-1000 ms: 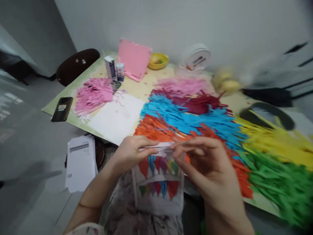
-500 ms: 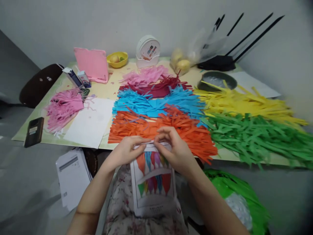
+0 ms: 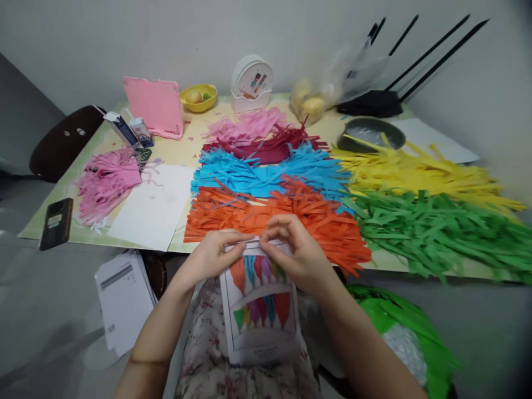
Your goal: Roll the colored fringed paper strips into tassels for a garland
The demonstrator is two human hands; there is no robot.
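A flat packet point(image 3: 261, 327) with a printed picture of colourful tassels and bunting hangs over my lap. My left hand point(image 3: 218, 252) pinches its top edge on the left, thumb against the fingers. Close beside it, my right hand point(image 3: 293, 249) pinches the same edge with thumb and index finger, the other fingers curled. Just beyond my fingertips lies fringed orange tissue paper point(image 3: 233, 213). Behind that are fringed blue paper point(image 3: 266, 176), dark red paper point(image 3: 257, 152) and pink paper point(image 3: 249, 126) in rows.
Yellow fringe point(image 3: 415, 172) and green fringe point(image 3: 432, 227) spread right. At left lie a pink fringe bundle point(image 3: 110, 185), white sheet point(image 3: 153, 210) and phone point(image 3: 56, 221). A pink tablet case point(image 3: 153, 105), yellow bowl point(image 3: 199, 108) and router point(image 3: 369, 105) stand behind. A green bag point(image 3: 399, 316) sits below the table.
My hands keep their pinch on the packet's top edge and have barely moved. The view has shifted very slightly.
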